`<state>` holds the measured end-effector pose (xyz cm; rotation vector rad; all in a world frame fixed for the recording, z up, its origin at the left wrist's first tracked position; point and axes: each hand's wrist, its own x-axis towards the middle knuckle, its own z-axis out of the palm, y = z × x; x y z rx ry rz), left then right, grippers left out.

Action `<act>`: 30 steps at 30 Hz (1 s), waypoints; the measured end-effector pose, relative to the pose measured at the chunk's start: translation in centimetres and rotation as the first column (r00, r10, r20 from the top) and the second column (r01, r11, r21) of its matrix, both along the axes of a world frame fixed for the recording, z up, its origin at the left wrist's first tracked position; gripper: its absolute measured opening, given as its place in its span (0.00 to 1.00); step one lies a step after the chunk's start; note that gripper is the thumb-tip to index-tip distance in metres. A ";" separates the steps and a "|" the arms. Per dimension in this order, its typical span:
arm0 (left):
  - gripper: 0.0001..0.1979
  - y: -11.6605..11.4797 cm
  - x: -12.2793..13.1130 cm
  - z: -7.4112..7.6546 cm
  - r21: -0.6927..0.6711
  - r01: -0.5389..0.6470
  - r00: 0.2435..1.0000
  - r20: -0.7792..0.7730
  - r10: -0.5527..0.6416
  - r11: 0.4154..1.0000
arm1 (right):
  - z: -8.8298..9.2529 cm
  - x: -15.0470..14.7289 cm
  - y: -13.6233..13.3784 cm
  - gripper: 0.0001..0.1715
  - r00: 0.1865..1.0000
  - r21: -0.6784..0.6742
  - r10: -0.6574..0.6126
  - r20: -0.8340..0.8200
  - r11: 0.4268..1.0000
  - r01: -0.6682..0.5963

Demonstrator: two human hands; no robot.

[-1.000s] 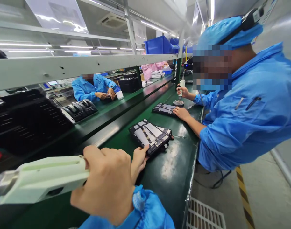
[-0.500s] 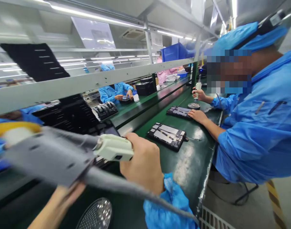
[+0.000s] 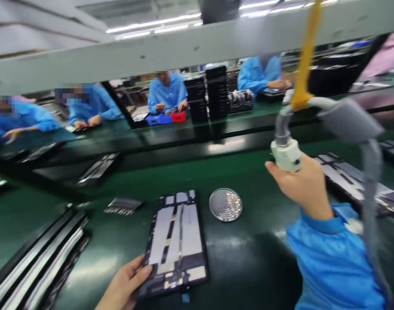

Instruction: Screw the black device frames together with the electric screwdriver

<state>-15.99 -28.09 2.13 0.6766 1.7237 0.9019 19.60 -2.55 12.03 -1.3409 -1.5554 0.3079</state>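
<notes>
Left hand (image 3: pixel 122 282) touches the tablet panel's (image 3: pixel 176 241) lower-left edge

Bright overhead strip lights (image 3: pixel 153 26) glare on the green workbench (image 3: pixel 87 269) (the raised right hand (image 3: pixel 302 183) blurs), edges bowing.

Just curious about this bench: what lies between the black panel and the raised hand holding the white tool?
A round metal mesh dish sits on the green bench, between the taped black panel and the right hand gripping the white tool, as the head view shows.
</notes>
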 end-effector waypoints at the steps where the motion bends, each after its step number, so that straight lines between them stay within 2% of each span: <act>1: 0.32 -0.3 -0.4 -0.2 -0.007 0.077 0.997 -0.013 -0.077 0.997 | -0.2 -0.3 0.0 0.10 1.000 -0.030 -0.010 0.009 0.999 0.010; 3: 0.26 -0.2 -1.3 -0.3 -0.052 0.243 0.931 -0.269 -0.248 0.969 | -0.7 -0.9 0.2 0.11 0.998 -0.097 -0.052 0.023 0.994 0.054; 4: 0.24 0.2 -1.9 -0.3 -0.088 0.279 0.848 -0.445 -0.289 0.956 | -0.9 -1.1 0.3 0.12 0.997 -0.133 -0.076 0.030 0.988 0.079; 5: 0.23 1.0 -2.6 -0.3 -0.102 0.282 0.733 -0.619 -0.283 0.954 | -1.1 -1.2 0.5 0.12 0.995 -0.163 -0.090 0.032 0.982 0.094; 7: 0.21 3.2 -4.4 -0.5 -0.044 0.267 0.444 -0.881 -0.163 0.963 | -1.4 -1.3 0.8 0.11 0.995 -0.197 -0.096 0.021 0.976 0.098; 8: 0.20 4.6 -5.5 -0.7 0.008 0.277 0.315 -0.946 -0.083 0.961 | -1.6 -1.4 1.0 0.11 0.996 -0.196 -0.088 0.015 0.976 0.089; 9: 0.18 6.2 -6.7 -0.8 0.045 0.299 0.217 -0.976 -0.022 0.953 | -1.8 -1.4 1.2 0.10 0.997 -0.186 -0.077 0.013 0.979 0.078; 11: 0.13 9.1 -9.2 -1.3 0.067 0.335 0.159 -0.987 0.014 0.940 | -2.2 -1.4 1.4 0.10 0.998 -0.151 -0.057 0.019 0.987 0.059; 13: 0.09 11.2 -11.3 -1.8 0.052 0.368 0.173 -0.985 -0.014 0.928 | -2.5 -1.4 1.6 0.12 0.998 -0.128 -0.049 0.039 0.990 0.054; 15: 0.08 12.3 -12.7 -2.5 0.035 0.395 0.198 -0.979 -0.047 0.918 | -2.6 -1.5 1.5 0.13 0.998 -0.137 -0.047 0.039 0.989 0.052; 19: 0.13 12.4 -14.1 -3.6 0.059 0.396 0.274 -0.960 -0.057 0.916 | -2.5 -2.0 1.4 0.18 0.999 -0.214 -0.050 -0.009 0.976 0.047; 21: 0.17 12.3 -14.5 -3.5 0.093 0.381 0.329 -0.944 -0.040 0.920 | -2.5 -2.3 1.4 0.18 0.998 -0.234 -0.049 -0.036 0.971 0.039; 23: 0.21 12.4 -14.6 -2.8 0.134 0.359 0.391 -0.920 -0.019 0.924 | -2.6 -2.5 1.4 0.18 0.998 -0.230 -0.039 -0.054 0.973 0.025; 26: 0.25 13.1 -13.4 -1.1 0.193 0.327 0.491 -0.871 0.008 0.925 | -2.8 -2.7 1.4 0.18 0.998 -0.216 -0.016 -0.069 0.976 0.000; 28: 0.25 14.1 -11.3 -0.1 0.226 0.346 0.568 -0.823 -0.011 0.911 | -3.1 -2.7 1.5 0.19 0.996 -0.204 -0.003 -0.086 0.979 -0.015; 30: 0.21 15.7 -8.4 0.2 0.263 0.400 0.650 -0.756 -0.069 0.878 | -3.2 -2.7 1.4 0.19 0.995 -0.183 0.007 -0.099 0.983 -0.025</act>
